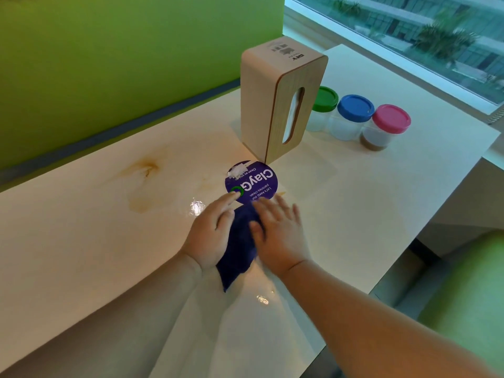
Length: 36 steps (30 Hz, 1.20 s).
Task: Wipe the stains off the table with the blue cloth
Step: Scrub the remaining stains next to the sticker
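Body items I can log from the head feed:

1. Left hand [210, 236]: bare, broad across the back, with short, rounded fingers.
2. Left forearm [136, 309]: bare from the wrist to the frame edge, thick and smooth in outline, its near side dimly lit.
3. Right hand [278, 236]: bare and broad. Its fingers [272, 207] are motion-blurred, so I cannot read nails or fine detail.
4. Right wrist [294, 264]: one curved skin crease runs across it.
5. Right forearm [381, 317]: bare to the frame edge, widening toward the elbow.

Both arms are bare along the whole length I can see.
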### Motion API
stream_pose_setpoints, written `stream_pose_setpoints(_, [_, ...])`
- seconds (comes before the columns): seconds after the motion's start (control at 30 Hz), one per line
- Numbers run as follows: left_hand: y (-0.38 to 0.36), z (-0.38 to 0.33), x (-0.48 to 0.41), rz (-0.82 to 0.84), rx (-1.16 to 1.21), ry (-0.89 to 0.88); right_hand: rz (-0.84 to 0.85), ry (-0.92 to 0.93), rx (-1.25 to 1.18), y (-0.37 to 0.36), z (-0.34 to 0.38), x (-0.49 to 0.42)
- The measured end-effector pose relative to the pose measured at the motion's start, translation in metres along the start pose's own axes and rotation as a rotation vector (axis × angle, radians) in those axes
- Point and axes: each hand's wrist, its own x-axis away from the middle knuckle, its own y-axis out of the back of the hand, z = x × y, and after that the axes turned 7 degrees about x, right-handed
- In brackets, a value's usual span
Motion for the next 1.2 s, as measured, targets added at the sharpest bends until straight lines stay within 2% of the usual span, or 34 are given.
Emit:
stream_pose_setpoints(0.07, [0.005, 0.000, -0.001, -0.043, -0.070, -0.031, 0.067, 0.107, 0.077, -0.010, 0.031, 0.002])
stream_pose_setpoints(0.13, [0.010, 0.003, 0.000, -0.050, -0.130, -0.021, 0.134, 0.122, 0.179, -0.021, 0.043, 0.006])
stream_pose_setpoints(0.27, [0.026, 0.017, 0.010, -0.057, -0.218, -0.023, 0.104, 0.107, 0.186, -0.024, 0.016, 0.016])
stream_pose_setpoints(0.37, [0.037, 0.022, 0.020, -0.050, -0.254, -0.058, 0.021, 0.015, 0.163, -0.016, -0.023, 0.023])
stream_pose_setpoints(0.53, [0.046, 0.030, 0.027, -0.070, -0.489, -0.016, 0.020, -0.125, 0.153, -0.004, -0.054, -0.016])
stream_pose_setpoints(0.63, [0.044, 0.033, 0.032, -0.038, -0.625, 0.081, 0.070, -0.004, 0.125, -0.003, -0.044, -0.033])
stream_pose_setpoints(0.8, [0.046, 0.032, 0.033, 0.052, -0.679, 0.095, 0.115, 0.286, 0.016, 0.002, -0.048, 0.008])
stream_pose_setpoints(0.87, [0.047, 0.032, 0.034, 0.080, -0.710, 0.076, 0.115, 0.271, -0.021, 0.006, -0.063, 0.005])
stream_pose_setpoints(1.0, [0.046, 0.032, 0.034, 0.093, -0.719, 0.081, 0.078, 0.079, 0.076, 0.003, -0.055, -0.022])
stream_pose_setpoints(1.07, [0.044, 0.032, 0.034, 0.096, -0.733, 0.090, 0.134, 0.134, 0.085, -0.002, -0.036, -0.018])
stream_pose_setpoints(1.13, [0.043, 0.031, 0.034, 0.095, -0.737, 0.098, 0.172, 0.272, 0.063, -0.003, -0.031, 0.002])
stream_pose_setpoints(1.2, [0.044, 0.031, 0.034, 0.104, -0.742, 0.103, 0.125, 0.319, 0.066, -0.002, -0.045, 0.022])
